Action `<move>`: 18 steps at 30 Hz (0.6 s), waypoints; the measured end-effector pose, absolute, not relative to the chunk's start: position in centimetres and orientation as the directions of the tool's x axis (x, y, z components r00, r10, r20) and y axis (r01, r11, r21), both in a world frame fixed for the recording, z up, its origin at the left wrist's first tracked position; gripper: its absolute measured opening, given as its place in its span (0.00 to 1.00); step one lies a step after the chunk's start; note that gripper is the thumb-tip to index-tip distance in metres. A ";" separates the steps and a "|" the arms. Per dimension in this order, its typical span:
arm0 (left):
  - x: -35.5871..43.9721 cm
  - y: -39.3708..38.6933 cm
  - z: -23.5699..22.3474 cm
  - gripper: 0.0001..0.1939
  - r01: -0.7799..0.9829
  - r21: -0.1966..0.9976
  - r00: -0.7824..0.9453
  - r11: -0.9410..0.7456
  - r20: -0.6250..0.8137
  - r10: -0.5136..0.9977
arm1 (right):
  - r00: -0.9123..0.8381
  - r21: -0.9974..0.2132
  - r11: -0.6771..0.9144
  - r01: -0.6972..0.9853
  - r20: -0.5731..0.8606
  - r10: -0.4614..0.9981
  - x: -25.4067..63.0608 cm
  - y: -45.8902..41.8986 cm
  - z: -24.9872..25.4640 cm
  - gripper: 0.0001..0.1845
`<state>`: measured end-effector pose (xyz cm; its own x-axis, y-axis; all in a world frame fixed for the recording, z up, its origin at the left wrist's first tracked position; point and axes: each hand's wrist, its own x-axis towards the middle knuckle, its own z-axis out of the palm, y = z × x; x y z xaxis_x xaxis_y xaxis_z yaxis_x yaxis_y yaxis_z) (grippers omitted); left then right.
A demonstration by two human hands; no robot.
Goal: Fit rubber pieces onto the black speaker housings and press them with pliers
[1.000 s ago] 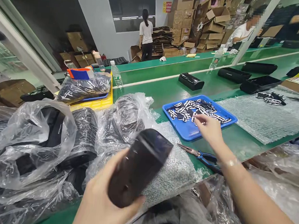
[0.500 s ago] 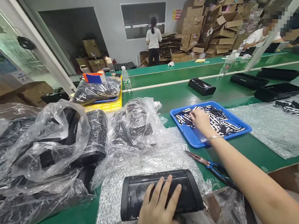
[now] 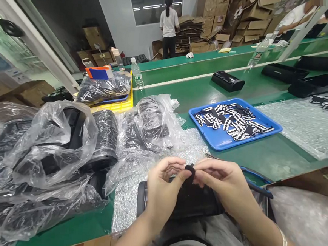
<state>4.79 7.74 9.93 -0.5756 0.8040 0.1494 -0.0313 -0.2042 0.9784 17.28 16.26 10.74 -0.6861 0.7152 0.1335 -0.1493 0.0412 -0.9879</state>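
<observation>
Both my hands meet low in the middle, above a black cylindrical speaker (image 3: 191,203) that lies on its side on bubble wrap (image 3: 126,199) at the table's near edge. My left hand (image 3: 163,187) and my right hand (image 3: 223,182) each pinch a small black label piece (image 3: 190,169) between thumb and fingers. Behind them a blue tray (image 3: 225,141) holds several black-and-white label pieces (image 3: 232,121).
Several black speakers in clear plastic bags (image 3: 50,152) crowd the left. Blue-handled pliers (image 3: 257,179) lie right of my hands. Yellow tray (image 3: 116,108), water bottle (image 3: 136,73), black units (image 3: 228,81) on the green belt. A person (image 3: 169,23) stands by stacked cardboard boxes far back.
My right hand left the blue tray and came back with a small black piece. My left hand let go of the speaker, which now lies on the bubble wrap, and joined the pinch.
</observation>
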 end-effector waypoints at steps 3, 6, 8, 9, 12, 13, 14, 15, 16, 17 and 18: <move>4.8 7.5 9.5 0.05 -0.263 0.947 -0.555 -0.182 0.005 0.832 | -0.737 -0.986 -0.040 -0.163 0.095 0.669 17.3 16.2 10.5 0.07; 4.5 7.0 9.1 0.06 -0.267 0.945 -0.565 -0.189 0.005 0.825 | -0.755 -0.992 0.020 -0.126 0.109 0.646 17.1 16.3 10.8 0.07; 4.4 6.6 9.0 0.07 -0.235 0.954 -0.583 -0.185 0.014 0.812 | -0.768 -0.992 0.075 -0.100 0.125 0.628 16.9 16.3 11.2 0.06; 4.3 6.4 9.0 0.07 -0.220 0.959 -0.587 -0.179 0.017 0.809 | -0.774 -0.991 0.099 -0.087 0.130 0.620 16.8 16.3 11.4 0.06; 4.0 6.0 9.1 0.08 -0.176 0.971 -0.595 -0.164 0.028 0.803 | -0.793 -0.988 0.152 -0.028 0.115 0.598 16.7 16.2 11.8 0.06; 3.9 5.9 9.1 0.07 -0.160 0.974 -0.596 -0.158 0.032 0.802 | -0.802 -0.986 0.167 -0.005 0.104 0.588 16.7 16.2 11.9 0.06; 3.8 5.8 9.1 0.07 -0.145 0.978 -0.595 -0.149 0.034 0.803 | -0.813 -0.983 0.182 0.014 0.095 0.575 16.7 16.2 12.0 0.06; 3.8 5.8 9.0 0.07 -0.132 0.982 -0.592 -0.135 0.031 0.805 | -0.822 -0.980 0.197 0.030 0.088 0.562 16.8 16.2 12.0 0.06; 3.7 5.7 8.9 0.07 -0.121 0.986 -0.584 -0.115 0.023 0.811 | -0.829 -0.976 0.212 0.043 0.084 0.554 16.8 16.2 12.0 0.06; 3.7 5.6 8.8 0.06 -0.111 0.989 -0.573 -0.094 0.014 0.820 | -0.833 -0.973 0.223 0.052 0.082 0.548 16.8 16.2 12.0 0.06; 3.6 5.6 8.7 0.06 -0.099 0.992 -0.560 -0.074 0.006 0.828 | -0.836 -0.972 0.229 0.057 0.079 0.544 16.9 16.2 11.9 0.06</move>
<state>3.62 5.55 8.70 -0.5603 0.8283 0.0059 -0.0991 -0.0741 0.9923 16.89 16.24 11.92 -0.8356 0.5436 0.0792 0.0568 0.2290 -0.9718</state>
